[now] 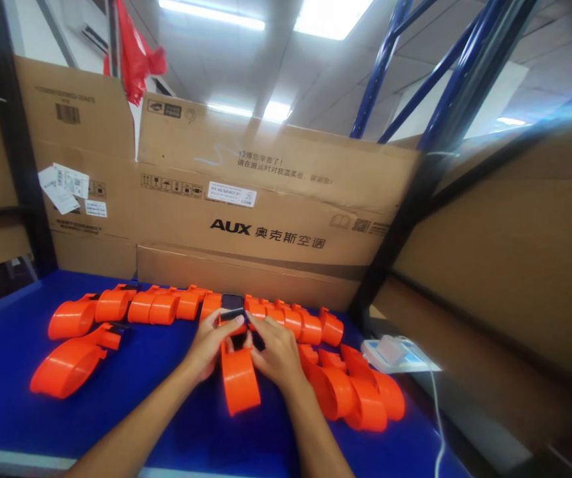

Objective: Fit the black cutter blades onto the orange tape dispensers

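My left hand [209, 346] and my right hand [277, 350] meet near the middle of the blue table, closed around an orange looped strap [241, 384]. Its wide loop hangs below my fingers, toward me. A black piece [232, 313] shows at the top, by my left thumb; my fingers partly hide how it joins the strap. Just behind my hands stands a small dark rectangular object [232, 301], among a row of similar orange loops. To the left lies a separate orange loop [70, 367] with a black end.
Orange loops [290, 323] line the back of the blue table [176, 425]; several more [368, 401] cluster at right. A cardboard panel [276, 199] closes off the back, between dark posts [390, 239]. A white power strip [398, 355] with a cable sits at the right edge.
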A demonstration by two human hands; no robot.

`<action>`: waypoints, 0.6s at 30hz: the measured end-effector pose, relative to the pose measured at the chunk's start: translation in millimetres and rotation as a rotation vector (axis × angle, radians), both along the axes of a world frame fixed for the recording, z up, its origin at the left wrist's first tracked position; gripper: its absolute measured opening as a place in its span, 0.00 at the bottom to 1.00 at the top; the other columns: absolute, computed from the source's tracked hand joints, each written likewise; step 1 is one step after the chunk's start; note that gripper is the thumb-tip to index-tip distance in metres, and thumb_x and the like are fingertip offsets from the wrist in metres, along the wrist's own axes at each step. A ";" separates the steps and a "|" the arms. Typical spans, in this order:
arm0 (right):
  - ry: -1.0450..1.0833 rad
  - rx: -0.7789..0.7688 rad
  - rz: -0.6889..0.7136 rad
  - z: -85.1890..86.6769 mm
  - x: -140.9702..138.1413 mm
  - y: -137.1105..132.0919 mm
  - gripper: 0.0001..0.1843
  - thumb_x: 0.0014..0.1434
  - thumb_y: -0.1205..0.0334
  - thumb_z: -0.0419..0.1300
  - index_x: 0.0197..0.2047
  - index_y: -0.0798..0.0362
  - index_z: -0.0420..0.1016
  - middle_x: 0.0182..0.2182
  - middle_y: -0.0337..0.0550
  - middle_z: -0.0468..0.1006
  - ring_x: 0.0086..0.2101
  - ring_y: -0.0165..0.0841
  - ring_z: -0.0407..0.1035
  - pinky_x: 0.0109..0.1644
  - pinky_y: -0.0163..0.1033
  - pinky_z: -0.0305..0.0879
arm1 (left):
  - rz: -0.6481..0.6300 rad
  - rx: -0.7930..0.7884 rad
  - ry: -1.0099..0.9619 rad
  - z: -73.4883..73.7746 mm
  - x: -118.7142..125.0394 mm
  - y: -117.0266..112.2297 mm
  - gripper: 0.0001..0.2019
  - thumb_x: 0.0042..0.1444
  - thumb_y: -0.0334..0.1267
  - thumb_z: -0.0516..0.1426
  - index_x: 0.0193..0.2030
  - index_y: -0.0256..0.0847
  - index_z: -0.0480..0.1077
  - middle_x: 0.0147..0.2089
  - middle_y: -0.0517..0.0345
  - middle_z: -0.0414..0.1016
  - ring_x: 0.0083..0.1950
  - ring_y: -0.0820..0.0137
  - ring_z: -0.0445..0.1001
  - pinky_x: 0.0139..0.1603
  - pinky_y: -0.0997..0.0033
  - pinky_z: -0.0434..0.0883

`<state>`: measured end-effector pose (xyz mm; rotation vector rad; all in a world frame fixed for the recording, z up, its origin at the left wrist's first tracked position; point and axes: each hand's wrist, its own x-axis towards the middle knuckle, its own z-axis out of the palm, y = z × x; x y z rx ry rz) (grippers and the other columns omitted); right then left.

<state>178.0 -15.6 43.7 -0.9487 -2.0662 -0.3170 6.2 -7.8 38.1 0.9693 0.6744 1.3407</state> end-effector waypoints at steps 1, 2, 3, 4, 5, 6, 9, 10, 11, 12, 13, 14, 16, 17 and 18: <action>-0.005 0.006 -0.007 -0.3 -0.3 0.0 0.29 0.60 0.69 0.56 0.65 0.52 0.69 0.41 0.51 0.82 0.39 0.40 0.77 0.42 0.42 0.76 | -0.008 0.004 0.004 0.1 0.0 0.0 0.18 0.47 0.45 0.71 0.40 0.39 0.73 0.26 0.64 0.75 0.17 0.79 0.69 0.16 0.80 0.62; -0.010 0.010 -0.015 -0.5 -0.6 -0.2 0.30 0.59 0.70 0.56 0.65 0.53 0.68 0.41 0.51 0.82 0.38 0.39 0.77 0.41 0.41 0.75 | -0.013 0.007 0.008 0.1 -0.1 0.0 0.18 0.47 0.44 0.71 0.40 0.39 0.73 0.26 0.64 0.75 0.18 0.79 0.69 0.17 0.80 0.62; -0.015 0.013 -0.021 -0.7 -0.8 -0.6 0.30 0.59 0.70 0.57 0.65 0.53 0.68 0.39 0.51 0.82 0.36 0.39 0.76 0.39 0.41 0.75 | -0.015 0.009 0.013 0.0 -0.2 0.0 0.18 0.47 0.44 0.71 0.39 0.39 0.72 0.26 0.64 0.75 0.17 0.79 0.68 0.16 0.80 0.61; -0.020 0.015 -0.024 -0.8 -1.0 -1.0 0.31 0.58 0.70 0.57 0.65 0.54 0.68 0.38 0.50 0.82 0.34 0.38 0.76 0.38 0.40 0.74 | -0.016 0.010 0.017 -0.2 -0.3 0.0 0.18 0.47 0.44 0.71 0.38 0.39 0.72 0.26 0.64 0.75 0.16 0.80 0.66 0.16 0.80 0.59; -0.024 0.016 -0.026 -0.9 -1.2 -1.4 0.31 0.58 0.70 0.57 0.65 0.55 0.68 0.36 0.50 0.81 0.33 0.38 0.75 0.36 0.40 0.74 | -0.019 0.009 0.020 -0.4 -0.5 -0.1 0.17 0.47 0.44 0.71 0.38 0.39 0.72 0.25 0.65 0.75 0.15 0.81 0.64 0.16 0.80 0.58; -0.025 0.019 -0.025 -1.0 -1.4 -1.7 0.30 0.57 0.70 0.56 0.64 0.56 0.69 0.35 0.49 0.81 0.31 0.37 0.75 0.35 0.39 0.73 | -0.024 0.008 0.022 -0.5 -0.6 -0.2 0.17 0.47 0.44 0.70 0.37 0.39 0.71 0.25 0.65 0.74 0.15 0.82 0.63 0.15 0.80 0.57; -0.015 0.036 -0.013 -1.0 -2.4 -2.2 0.28 0.58 0.70 0.56 0.62 0.56 0.71 0.31 0.48 0.80 0.29 0.37 0.73 0.33 0.39 0.72 | -0.038 0.009 0.019 -0.4 -0.9 -0.5 0.18 0.47 0.45 0.71 0.35 0.39 0.70 0.23 0.66 0.73 0.14 0.82 0.61 0.16 0.79 0.54; -0.009 0.045 -0.010 -1.0 -2.9 -2.2 0.28 0.58 0.71 0.56 0.62 0.56 0.71 0.31 0.48 0.80 0.29 0.36 0.73 0.33 0.39 0.72 | -0.041 0.008 0.018 -0.2 -1.1 -0.6 0.18 0.46 0.45 0.71 0.35 0.39 0.69 0.22 0.66 0.72 0.14 0.82 0.60 0.16 0.79 0.54; -0.003 0.053 -0.009 -0.9 -3.4 -2.1 0.28 0.58 0.71 0.55 0.62 0.55 0.71 0.31 0.48 0.80 0.29 0.36 0.73 0.33 0.39 0.72 | -0.043 0.008 0.019 0.1 -1.2 -0.6 0.18 0.46 0.45 0.71 0.35 0.39 0.69 0.22 0.67 0.71 0.14 0.82 0.60 0.16 0.78 0.53; 0.002 0.060 -0.007 -0.9 -3.9 -2.1 0.28 0.58 0.71 0.55 0.62 0.55 0.71 0.32 0.48 0.80 0.29 0.36 0.73 0.34 0.39 0.72 | -0.045 0.009 0.021 0.3 -1.3 -0.6 0.19 0.46 0.45 0.71 0.35 0.39 0.68 0.21 0.68 0.70 0.14 0.82 0.59 0.16 0.78 0.53; 0.004 0.066 -0.007 -0.9 -4.3 -2.0 0.28 0.58 0.71 0.55 0.62 0.55 0.71 0.32 0.48 0.80 0.29 0.36 0.73 0.34 0.40 0.73 | -0.048 0.008 0.023 0.5 -1.4 -0.5 0.19 0.46 0.45 0.71 0.34 0.40 0.68 0.20 0.69 0.69 0.14 0.82 0.58 0.16 0.78 0.53; 0.003 0.071 -0.006 -0.9 -4.6 -2.0 0.28 0.58 0.71 0.55 0.62 0.55 0.71 0.32 0.48 0.80 0.29 0.36 0.73 0.34 0.40 0.72 | -0.053 0.007 0.023 0.6 -1.4 -0.5 0.19 0.46 0.45 0.71 0.34 0.40 0.67 0.19 0.70 0.67 0.14 0.82 0.58 0.16 0.78 0.52; -0.004 0.084 -0.004 -1.2 -4.9 -2.1 0.27 0.58 0.71 0.55 0.62 0.55 0.71 0.32 0.48 0.80 0.29 0.36 0.72 0.34 0.40 0.72 | -0.063 0.002 0.016 0.3 -1.5 -0.2 0.19 0.47 0.45 0.71 0.34 0.40 0.67 0.18 0.71 0.65 0.14 0.82 0.57 0.16 0.79 0.52; -0.007 0.090 -0.006 -1.5 -4.9 -2.1 0.27 0.59 0.71 0.55 0.61 0.55 0.71 0.32 0.48 0.80 0.29 0.36 0.72 0.33 0.40 0.72 | -0.069 -0.002 0.012 0.0 -1.5 -0.1 0.19 0.47 0.45 0.71 0.35 0.40 0.67 0.18 0.71 0.65 0.14 0.82 0.57 0.16 0.79 0.52; -0.009 0.095 -0.009 -1.8 -4.9 -2.2 0.26 0.59 0.72 0.55 0.61 0.56 0.72 0.32 0.48 0.80 0.29 0.36 0.72 0.33 0.40 0.72 | -0.071 -0.005 0.008 -0.4 -1.5 -0.1 0.19 0.47 0.45 0.71 0.35 0.41 0.66 0.18 0.71 0.65 0.14 0.82 0.57 0.16 0.79 0.52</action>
